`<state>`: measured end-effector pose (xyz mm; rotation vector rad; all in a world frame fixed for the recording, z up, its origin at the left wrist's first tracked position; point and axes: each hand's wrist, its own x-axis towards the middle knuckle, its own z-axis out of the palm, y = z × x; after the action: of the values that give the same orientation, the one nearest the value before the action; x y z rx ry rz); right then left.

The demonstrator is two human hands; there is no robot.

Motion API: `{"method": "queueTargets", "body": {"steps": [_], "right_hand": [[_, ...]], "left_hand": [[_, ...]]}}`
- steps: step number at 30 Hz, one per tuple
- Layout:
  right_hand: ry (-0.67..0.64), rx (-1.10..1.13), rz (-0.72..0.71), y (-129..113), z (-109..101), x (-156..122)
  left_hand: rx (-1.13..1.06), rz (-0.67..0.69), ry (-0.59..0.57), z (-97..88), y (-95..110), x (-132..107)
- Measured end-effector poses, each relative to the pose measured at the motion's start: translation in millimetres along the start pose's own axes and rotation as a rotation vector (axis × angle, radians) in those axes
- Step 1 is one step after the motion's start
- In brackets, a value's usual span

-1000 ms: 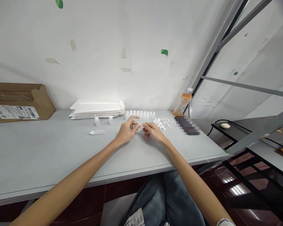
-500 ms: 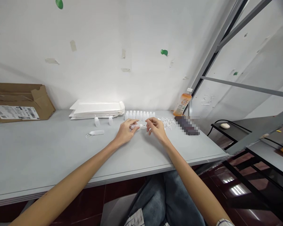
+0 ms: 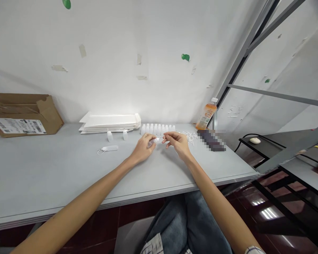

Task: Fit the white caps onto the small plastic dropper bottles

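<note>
My left hand pinches a small white plastic dropper bottle that lies nearly sideways, its tip pointing toward my right hand. My right hand hangs just beyond that tip, thumb and forefinger apart, with nothing visible between them. Behind both hands stands a tight row of several white plastic bottles. A heap of small white caps lies to the right of the row, partly hidden by my right hand. Two more bottles stand apart to the left, and another lies on its side.
The grey table runs along a white wall. On it are a stack of white paper sleeves, a cardboard box, an orange drink bottle and a pixelated dark object. A grey metal frame stands at right.
My right hand has moved up and to the right, away from the bottle, with its fingers parted. The bottle in my left hand has turned slightly, and the view has shifted a little.
</note>
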<state>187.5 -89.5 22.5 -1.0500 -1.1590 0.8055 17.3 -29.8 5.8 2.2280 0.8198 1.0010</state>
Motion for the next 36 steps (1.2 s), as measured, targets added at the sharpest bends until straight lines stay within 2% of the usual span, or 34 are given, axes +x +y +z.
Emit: {"method": "queueTargets", "body": {"steps": [6, 14, 26, 36], "right_hand": [[-0.056, 0.000, 0.022, 1.3, 0.0, -0.2], [-0.104, -0.023, 0.060, 2.0, 1.4, -0.3], [-0.111, -0.038, 0.068, 4.3, 1.2, -0.4], [-0.085, -0.128, 0.006, 9.9, 3.6, -0.5]], "left_hand": [[-0.083, -0.034, -0.062, -1.2, 3.7, -1.4], [-0.054, -0.006, -0.068, 2.0, 4.3, -2.9], [-0.039, -0.007, -0.083, 3.5, 2.1, -3.5], [-0.003, 0.023, -0.059, 6.1, -4.2, -3.4]]}}
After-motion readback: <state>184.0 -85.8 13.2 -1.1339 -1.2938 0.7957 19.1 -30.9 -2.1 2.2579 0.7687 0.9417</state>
